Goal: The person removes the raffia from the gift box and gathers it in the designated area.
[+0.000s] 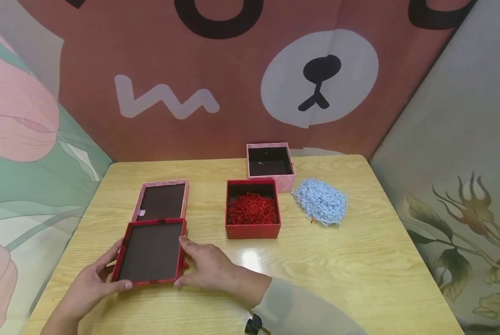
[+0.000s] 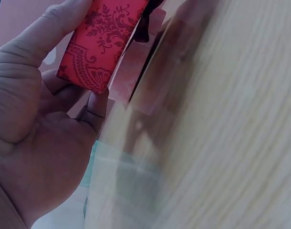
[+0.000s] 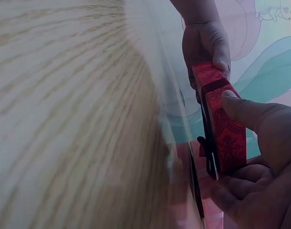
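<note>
Both hands hold a red box lid (image 1: 151, 253), its dark inner side facing the head camera. My left hand (image 1: 92, 281) grips the lid's left edge and near-left corner. On the opposite edge, my right hand (image 1: 210, 267) pinches the side between thumb and fingers. The wrist views show the lid's patterned red side (image 2: 102, 43) raised over the table, with a dark ribbon and bow on it. A pink lid (image 1: 163, 202) lies just behind, partly overlapped by the red one. To the right stands an open red box (image 1: 253, 231) with red shredded paper (image 1: 253, 209) inside.
Behind the red box sits an open pink box (image 1: 284, 183) with a dark inside. Beside it lies a heap of light blue shredded paper (image 1: 323, 201). The wooden table (image 1: 337, 279) meets printed walls at the back and on both sides.
</note>
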### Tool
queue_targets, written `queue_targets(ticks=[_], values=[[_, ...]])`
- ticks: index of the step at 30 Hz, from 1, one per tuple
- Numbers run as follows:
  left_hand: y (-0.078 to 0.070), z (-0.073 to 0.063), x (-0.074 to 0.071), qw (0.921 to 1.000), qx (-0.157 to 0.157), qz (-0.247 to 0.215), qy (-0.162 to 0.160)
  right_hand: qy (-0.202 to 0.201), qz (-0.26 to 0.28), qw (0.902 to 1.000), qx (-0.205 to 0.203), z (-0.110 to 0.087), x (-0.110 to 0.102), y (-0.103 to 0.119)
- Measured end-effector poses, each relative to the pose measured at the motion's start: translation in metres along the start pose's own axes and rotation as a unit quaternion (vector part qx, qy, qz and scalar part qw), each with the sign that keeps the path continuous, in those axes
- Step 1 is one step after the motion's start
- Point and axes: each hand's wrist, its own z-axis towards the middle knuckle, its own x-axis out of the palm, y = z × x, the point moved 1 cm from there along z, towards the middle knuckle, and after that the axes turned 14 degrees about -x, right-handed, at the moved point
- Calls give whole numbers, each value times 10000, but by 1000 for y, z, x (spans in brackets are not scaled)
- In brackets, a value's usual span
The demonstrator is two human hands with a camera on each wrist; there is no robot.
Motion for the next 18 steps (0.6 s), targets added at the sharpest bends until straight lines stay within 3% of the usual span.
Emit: queue_targets(ticks=[6,18], values=[[9,3,0,9994,-315,115,103,178,-184,9997,24,2,5,1],[21,10,-2,9990,-363,181,189,453,-667,9966,137,12,15,-2]])
